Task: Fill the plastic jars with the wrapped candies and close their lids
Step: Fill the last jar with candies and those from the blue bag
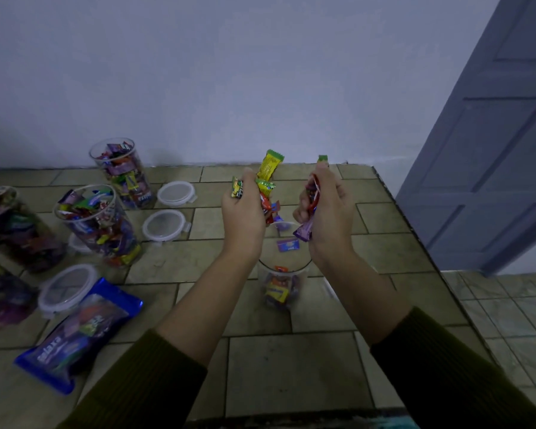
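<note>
Clutching wrapped candies [268, 168] above the part-filled jar [280, 286], my left grip [243, 212] and right grip [325, 209] each clamped on a bunch.

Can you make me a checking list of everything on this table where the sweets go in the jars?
Surface: tiled table.
Job's things: near jar partly filled, no lid; purple candy in mid-air above it; left jars packed, uncovered; lids loose beside them.
Clutter: blue bag of candies.
Grippers: left hand and right hand each grip wrapped candies over the near jar.
Cables: nothing seen.
Surroundings: wall, door at right, tiled floor.
</note>
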